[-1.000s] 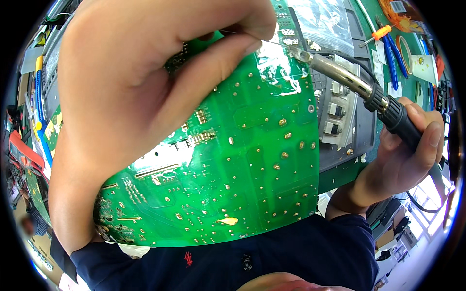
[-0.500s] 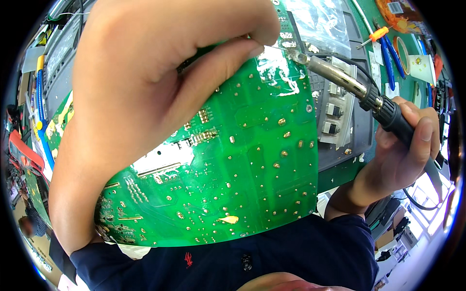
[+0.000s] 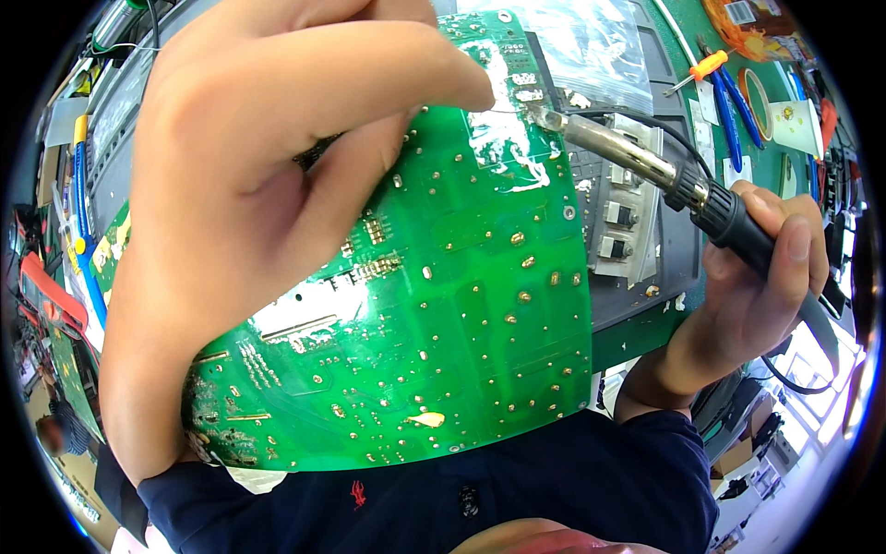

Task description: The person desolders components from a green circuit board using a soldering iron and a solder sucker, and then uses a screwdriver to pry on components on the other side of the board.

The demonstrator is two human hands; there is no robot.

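A green circuit board (image 3: 480,305), solder side up, fills the middle of the view. My left hand (image 3: 240,175) lies over its upper left, fingers curled in a pinch on a thin wire (image 3: 509,109); the thumb tip is hidden behind the index finger. My right hand (image 3: 766,277), at the right, is closed round the black handle of a soldering iron (image 3: 623,148). The iron's tip meets the board's upper right edge, where the wire ends, beside white glossy patches. Whether the tip touches the wire is too small to tell.
Behind the board lie a dark mat (image 3: 674,286), a metal strip with components (image 3: 637,231) and a clear bag (image 3: 591,46). Blue pliers (image 3: 734,125), an orange-handled screwdriver (image 3: 709,65), a tape roll (image 3: 757,92) and a cup (image 3: 798,129) lie right. Another person (image 3: 55,434) is at far left.
The board and soldering iron have shifted slightly left. My left index fingertip has drawn back leftward and lower, now covering the thumb tip. Both hands keep their grips.
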